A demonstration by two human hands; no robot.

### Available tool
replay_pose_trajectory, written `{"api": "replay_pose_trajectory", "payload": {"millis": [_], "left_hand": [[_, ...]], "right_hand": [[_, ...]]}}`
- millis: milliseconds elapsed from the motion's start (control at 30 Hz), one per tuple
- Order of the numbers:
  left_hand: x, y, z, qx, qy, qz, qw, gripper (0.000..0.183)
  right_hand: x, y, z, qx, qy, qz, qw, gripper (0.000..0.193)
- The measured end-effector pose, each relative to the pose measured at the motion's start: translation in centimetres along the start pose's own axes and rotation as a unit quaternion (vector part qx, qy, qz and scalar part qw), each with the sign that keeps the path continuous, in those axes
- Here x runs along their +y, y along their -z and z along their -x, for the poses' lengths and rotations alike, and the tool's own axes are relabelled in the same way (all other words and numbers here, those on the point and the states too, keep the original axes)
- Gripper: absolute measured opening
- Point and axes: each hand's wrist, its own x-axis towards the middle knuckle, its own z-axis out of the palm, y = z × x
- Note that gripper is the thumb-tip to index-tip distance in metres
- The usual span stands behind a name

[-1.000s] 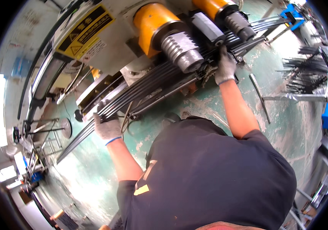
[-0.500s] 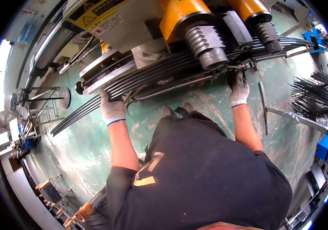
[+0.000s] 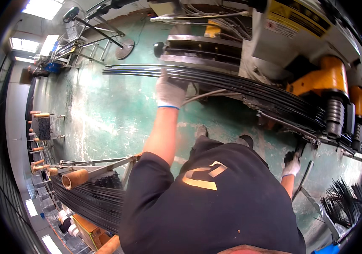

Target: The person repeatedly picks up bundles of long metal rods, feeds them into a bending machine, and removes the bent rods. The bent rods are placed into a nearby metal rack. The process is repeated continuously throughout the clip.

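A bundle of long, thin black rods (image 3: 231, 82) lies across the machine from its left side to the punch heads on the right. My left hand (image 3: 170, 91), in a white knit glove with a blue cuff, grips the rods near their left end, thumb up over them. Lower at the right, my right hand (image 3: 291, 164), gloved with dark-stained fingers, is closed beside a dark lever-like part (image 3: 301, 147) below the machine's front rail. What lies inside those fingers is hidden. Orange punch cylinders (image 3: 333, 72) with ribbed steel ends stand over the rods' right part.
A rack with wooden rollers (image 3: 75, 178) holds many black rods (image 3: 92, 201) behind me at left. A metal bin of short black pieces (image 3: 344, 201) stands at right. A round-based stand (image 3: 124, 48) is at far left. My shoes (image 3: 201, 131) are on the worn green floor.
The view has swung left, so the machine appears farther right. My left hand still holds the rods; my right hand has come down and away from the clamp under the punch head.
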Motion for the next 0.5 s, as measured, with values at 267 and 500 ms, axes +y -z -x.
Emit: {"api": "replay_pose_trajectory", "payload": {"millis": [267, 500], "left_hand": [[28.0, 11.0, -9.8, 0.195, -0.214, -0.096, 0.952, 0.05], [35.5, 15.8, -11.5, 0.148, -0.166, -0.229, 0.948, 0.023]], "right_hand": [[10.2, 3.1, 5.3, 0.006, -0.086, 0.032, 0.996, 0.021], [12.6, 0.3, 10.5, 0.024, -0.101, 0.007, 0.995, 0.024]]}}
